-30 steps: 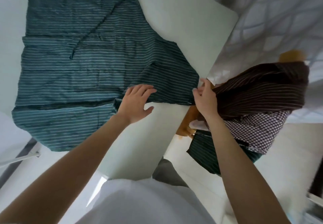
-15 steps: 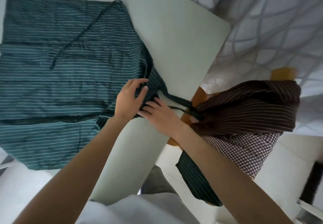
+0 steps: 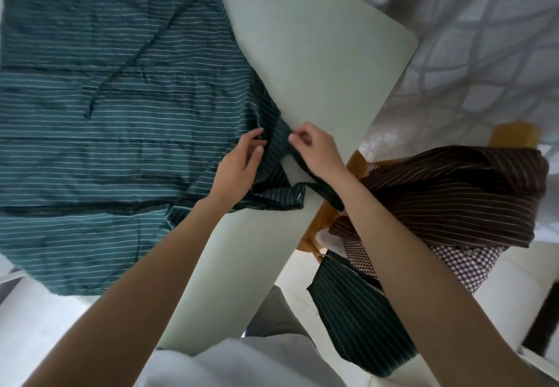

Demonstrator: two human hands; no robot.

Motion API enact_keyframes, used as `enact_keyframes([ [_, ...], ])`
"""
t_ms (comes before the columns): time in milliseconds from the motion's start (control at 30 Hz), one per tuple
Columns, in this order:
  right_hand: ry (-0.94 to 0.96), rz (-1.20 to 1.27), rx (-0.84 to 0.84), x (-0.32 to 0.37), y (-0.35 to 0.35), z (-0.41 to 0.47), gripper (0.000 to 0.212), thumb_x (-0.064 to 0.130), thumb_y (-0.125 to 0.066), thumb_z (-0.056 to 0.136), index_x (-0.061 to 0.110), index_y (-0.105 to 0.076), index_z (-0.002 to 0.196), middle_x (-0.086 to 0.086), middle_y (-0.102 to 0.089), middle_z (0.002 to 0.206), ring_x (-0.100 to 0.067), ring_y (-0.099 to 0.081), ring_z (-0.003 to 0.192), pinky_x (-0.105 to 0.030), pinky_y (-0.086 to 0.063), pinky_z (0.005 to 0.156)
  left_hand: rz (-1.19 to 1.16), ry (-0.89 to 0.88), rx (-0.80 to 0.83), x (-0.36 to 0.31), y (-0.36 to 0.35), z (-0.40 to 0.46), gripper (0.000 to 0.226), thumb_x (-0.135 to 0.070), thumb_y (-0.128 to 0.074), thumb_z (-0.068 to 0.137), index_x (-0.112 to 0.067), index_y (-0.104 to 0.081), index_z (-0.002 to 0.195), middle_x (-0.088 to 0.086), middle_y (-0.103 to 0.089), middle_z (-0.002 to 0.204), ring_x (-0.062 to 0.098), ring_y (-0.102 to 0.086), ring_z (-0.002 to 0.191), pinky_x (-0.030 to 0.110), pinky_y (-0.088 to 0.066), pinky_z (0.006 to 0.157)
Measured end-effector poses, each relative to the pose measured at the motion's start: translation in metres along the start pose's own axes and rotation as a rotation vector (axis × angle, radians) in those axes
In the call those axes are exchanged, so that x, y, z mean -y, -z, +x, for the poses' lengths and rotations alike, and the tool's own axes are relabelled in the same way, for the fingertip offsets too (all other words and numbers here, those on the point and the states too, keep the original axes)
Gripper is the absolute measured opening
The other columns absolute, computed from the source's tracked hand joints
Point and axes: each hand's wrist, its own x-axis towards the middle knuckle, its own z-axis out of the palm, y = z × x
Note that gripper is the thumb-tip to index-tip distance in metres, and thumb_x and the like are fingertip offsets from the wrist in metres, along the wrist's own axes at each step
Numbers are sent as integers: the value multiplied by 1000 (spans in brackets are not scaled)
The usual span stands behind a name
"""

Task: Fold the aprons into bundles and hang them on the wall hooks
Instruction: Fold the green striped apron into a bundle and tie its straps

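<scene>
One green striped apron [image 3: 115, 132] is lying spread flat on the white surface [image 3: 317, 54], its thin tie [image 3: 133, 63] trailing across the cloth. At its right corner, the left hand [image 3: 239, 169] is pinching the fabric edge in a narrow grip, while the right hand [image 3: 314, 150] is gripping the bunched corner just beside it. Three more cloths are hanging over a wooden chair [image 3: 514, 134]: one brown striped apron [image 3: 453, 196], one checked cloth [image 3: 465, 262], one dark green striped apron [image 3: 357, 320]. No writing is showing.
</scene>
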Motion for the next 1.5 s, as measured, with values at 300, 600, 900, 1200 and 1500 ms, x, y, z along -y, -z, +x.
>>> enact_keyframes([
  [300, 157, -899, -341, -47, 90, 46, 47, 35, -57, 90, 15, -45, 130, -16, -48, 127, -32, -41, 119, -48, -32, 102, 695, -284, 215, 10, -21, 7, 63, -52, -61, 82, -36, -39, 138, -4, -28, 152, 22, -14, 143, 52, -4, 116],
  [600, 322, -654, -170, -38, -9, -51, 41, 30, -52, 94, 15, -48, 132, -10, -42, 141, -28, -30, 136, -48, -22, 113, 416, -247, 123, 14, -9, -13, 43, -33, -59, 89, -24, -51, 131, 1, -43, 143, 23, -31, 136, 45, -25, 113],
  [900, 750, -602, 80, 15, -145, -127, 26, 9, -65, 82, 11, -63, 108, -8, -61, 106, -26, -55, 96, -37, -49, 81, 392, 23, -234, 114, 100, -161, 32, -30, -73, 80, -16, -64, 107, 1, -62, 107, 22, -56, 100, 37, -46, 87],
  [1200, 459, -899, 193, 54, -227, -146, 56, 35, -70, 78, 17, -54, 128, -14, -56, 125, -36, -52, 110, -49, -42, 91, 601, 140, -19, 182, 144, -231, 22, -23, -65, 86, -20, -62, 107, 1, -61, 112, 24, -55, 107, 39, -49, 85],
  [1500, 575, -885, -170, 115, -283, -157, 48, 62, -59, 74, 15, -59, 84, -1, -57, 78, -21, -50, 73, -34, -38, 67, 371, -72, -137, 170, 192, -213, 13, -15, -56, 90, -15, -62, 102, -2, -70, 86, 19, -64, 70, 29, -50, 60],
])
